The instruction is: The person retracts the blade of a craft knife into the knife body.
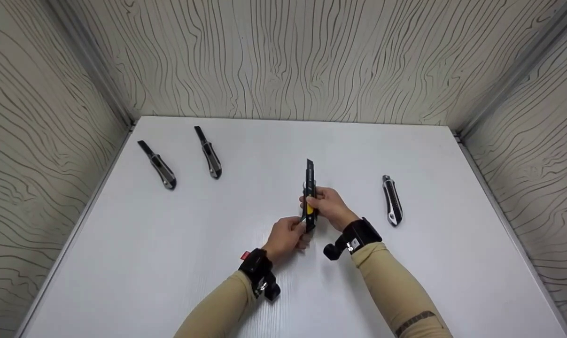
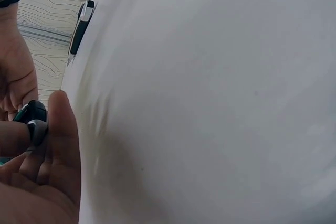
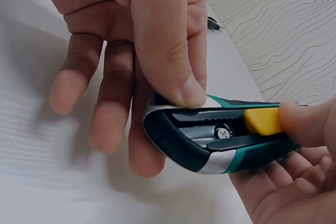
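A utility knife (image 1: 310, 191) is held between both hands over the middle of the white table, its long dark blade (image 1: 310, 168) extended and pointing away from me. My right hand (image 1: 331, 206) grips the body, with the thumb against the yellow slider (image 3: 262, 121). At the knife's rounded rear end, my left hand (image 1: 285, 236) pinches the handle between thumb and forefinger. In the right wrist view the knife body (image 3: 176, 132) shows black, green and silver parts and a screw. The left hand's other fingers hang loosely beside it.
Two more utility knives, one at the far left (image 1: 162, 170) and one beside it (image 1: 212, 157), lie with dark blades out. A further utility knife (image 1: 392, 202) lies to the right, no long blade showing. Wood-grain panels (image 1: 283, 61) enclose the table (image 1: 123, 263).
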Demonstrator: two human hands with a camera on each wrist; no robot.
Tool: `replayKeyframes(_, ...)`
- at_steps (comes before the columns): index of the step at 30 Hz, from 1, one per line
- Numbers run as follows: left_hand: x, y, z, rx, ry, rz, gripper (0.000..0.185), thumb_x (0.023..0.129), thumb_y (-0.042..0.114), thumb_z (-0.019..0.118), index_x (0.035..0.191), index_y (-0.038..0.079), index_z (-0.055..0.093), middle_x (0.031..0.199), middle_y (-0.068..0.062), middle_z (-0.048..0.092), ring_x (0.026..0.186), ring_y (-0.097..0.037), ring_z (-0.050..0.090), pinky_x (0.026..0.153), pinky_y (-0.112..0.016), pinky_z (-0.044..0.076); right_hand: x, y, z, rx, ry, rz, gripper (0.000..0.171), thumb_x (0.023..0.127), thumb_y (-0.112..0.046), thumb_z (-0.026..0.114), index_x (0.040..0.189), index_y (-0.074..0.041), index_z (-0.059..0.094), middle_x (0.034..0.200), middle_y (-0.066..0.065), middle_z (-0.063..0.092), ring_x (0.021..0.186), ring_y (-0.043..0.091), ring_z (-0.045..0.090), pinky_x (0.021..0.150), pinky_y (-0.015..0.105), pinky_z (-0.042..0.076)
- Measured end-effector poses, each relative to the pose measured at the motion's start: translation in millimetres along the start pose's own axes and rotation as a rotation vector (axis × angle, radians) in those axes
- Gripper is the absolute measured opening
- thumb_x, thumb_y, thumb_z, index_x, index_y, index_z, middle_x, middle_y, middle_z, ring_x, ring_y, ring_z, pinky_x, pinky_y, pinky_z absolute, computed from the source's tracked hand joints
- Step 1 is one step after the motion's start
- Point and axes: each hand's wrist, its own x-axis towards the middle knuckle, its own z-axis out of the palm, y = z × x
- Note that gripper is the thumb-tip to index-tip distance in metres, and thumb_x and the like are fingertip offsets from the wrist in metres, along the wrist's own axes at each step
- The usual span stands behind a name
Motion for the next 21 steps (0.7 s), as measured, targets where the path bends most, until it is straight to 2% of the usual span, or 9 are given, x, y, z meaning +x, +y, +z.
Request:
replayKeyframes(9,-4.0,7.5,-0.6,0.022,0.008,-0.018,0.024,0.101,0.006,0.046,0.106,-0.010,0.062,0.087,-0.029,0.068,0.061,-0.018,0.062,0.062,-0.040,0.060,0.1,-0.2,0.7,0.001,-0.006,-0.004,0.037,0.098,-0.002,0.051,0.133,0.007,0.049,0.130,0.025,0.060,0.104,0.017,0.067,0.093,0.032,0.054)
replayKeyframes(16,-3.2,5.3,-0.7,0.005,0.021,-0.013,0.023,0.101,0.009,0.048,0.106,-0.007,0.062,0.082,-0.020,0.068,0.059,-0.015,0.061,0.059,-0.035,0.059,0.8,0.6,0.0,0.009,-0.014,-0.015,0.039,0.095,0.001,0.053,0.134,0.006,0.049,0.129,0.025,0.061,0.100,0.015,0.067,0.093,0.032,0.054)
replayKeyframes(21,-2.8,-3.2,-0.9,-0.057,-0.008,-0.031,0.028,0.102,0.016,0.047,0.114,-0.005,0.062,0.088,-0.023,0.070,0.064,-0.018,0.065,0.061,-0.038,0.061,2.6,3.0,-1.8,0.005,-0.030,-0.006,0.040,0.096,-0.001,0.054,0.135,0.006,0.048,0.130,0.025,0.060,0.104,0.018,0.066,0.094,0.032,0.054)
